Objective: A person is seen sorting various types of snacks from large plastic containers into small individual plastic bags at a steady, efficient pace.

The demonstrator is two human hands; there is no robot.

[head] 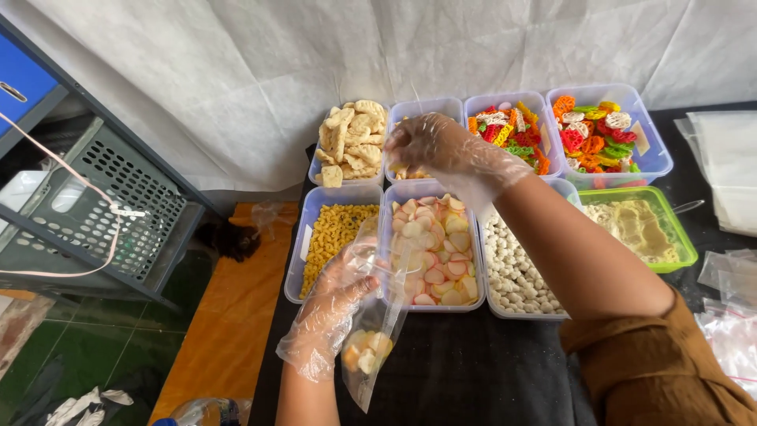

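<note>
The gloved left hand pinches a clear plastic bag of crackers at the worktop's near-left edge; the gloved right hand, fingers bunched, reaches into the rear clear tub.

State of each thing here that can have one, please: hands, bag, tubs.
left hand: gloved, holding the bag open
clear bag: open, partly filled
right hand: gloved, over the rear tub
rear tub: lidless, nearly empty
pink-white cracker tub: lidless, full
green tub: lidless, shallow fill
</note>
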